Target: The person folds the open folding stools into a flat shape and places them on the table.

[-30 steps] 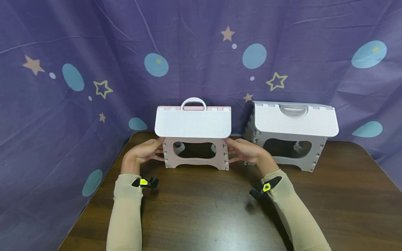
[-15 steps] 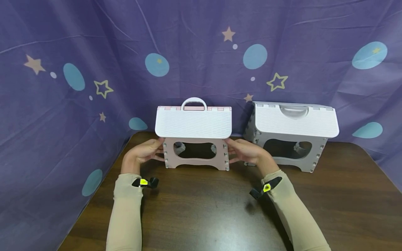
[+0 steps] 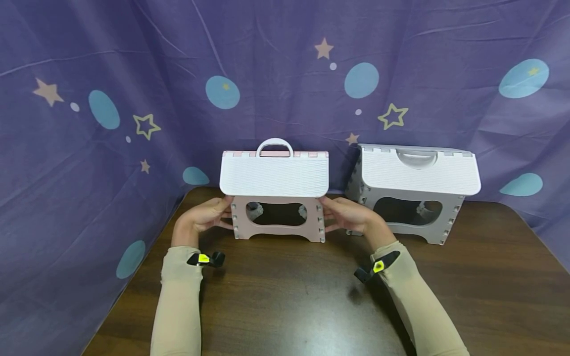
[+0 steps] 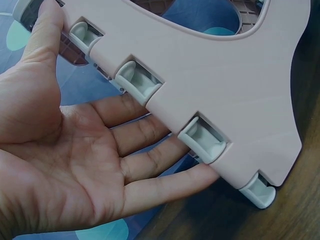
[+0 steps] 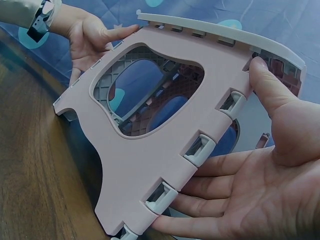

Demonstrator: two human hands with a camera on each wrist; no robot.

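A folding step stool (image 3: 273, 175) with a white ribbed top, pale pink legs and a raised white carry handle stands upright on the table. My left hand (image 3: 200, 216) is at its left side, with the thumb near the underside of the top. In the left wrist view the straight fingers (image 4: 155, 160) reach along the hinged leg edge and partly pass behind it. On the opposite side my right hand (image 3: 349, 216) mirrors this. The right wrist view shows its thumb (image 5: 267, 82) just under the top and its extended fingers against the leg's side edge.
A second folding stool (image 3: 418, 178), white-topped with grey legs, stands close to the right, just beyond my right hand. Behind both hangs a purple curtain (image 3: 285, 94) with stars and ovals. The brown wooden table (image 3: 285, 296) stretches toward me between the forearms.
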